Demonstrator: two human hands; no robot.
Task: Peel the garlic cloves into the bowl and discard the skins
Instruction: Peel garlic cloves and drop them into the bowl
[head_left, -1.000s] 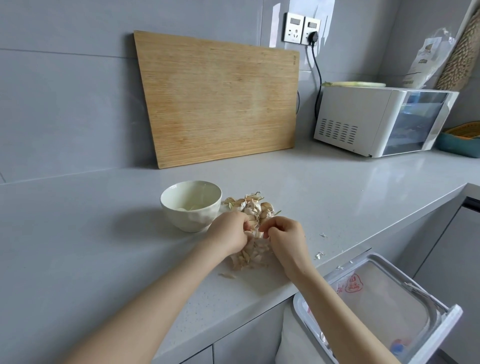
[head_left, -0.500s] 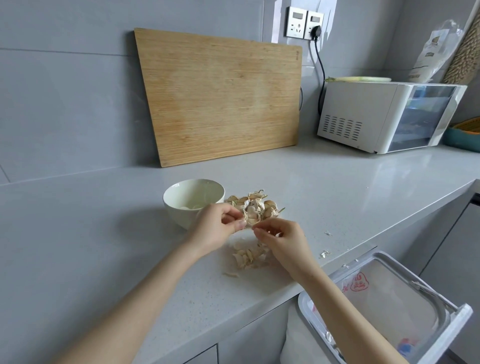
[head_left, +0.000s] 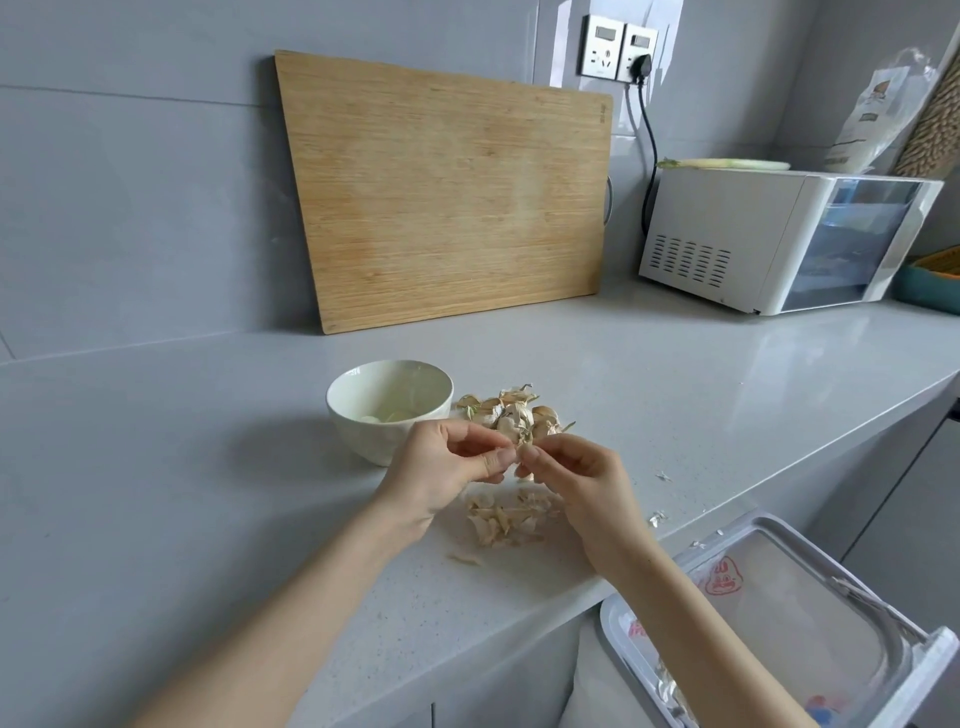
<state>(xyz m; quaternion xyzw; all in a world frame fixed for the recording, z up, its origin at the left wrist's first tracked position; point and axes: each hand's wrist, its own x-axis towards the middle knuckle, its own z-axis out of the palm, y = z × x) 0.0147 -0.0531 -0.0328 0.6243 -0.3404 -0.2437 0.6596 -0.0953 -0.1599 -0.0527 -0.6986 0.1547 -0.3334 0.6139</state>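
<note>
The left hand (head_left: 441, 467) and the right hand (head_left: 576, 478) met fingertip to fingertip above the surface (head_left: 208, 493), both curled and pinching one small garlic clove (head_left: 523, 470) between them. The heap of unpeeled cloves (head_left: 511, 410) lay just beyond the fingertips. The white bowl (head_left: 358, 436) stood just beyond the left hand, and the loose skins (head_left: 506, 519) lay beneath and between both hands.

left hand (head_left: 447, 467) and right hand (head_left: 576, 478) are up off the skin pile (head_left: 506, 519). 1 s ago both were down in it on the counter (head_left: 208, 467). now they're raised above it, fingertips meeting on a garlic clove (head_left: 523, 473), mostly hidden. more of the pile is exposed.
</note>
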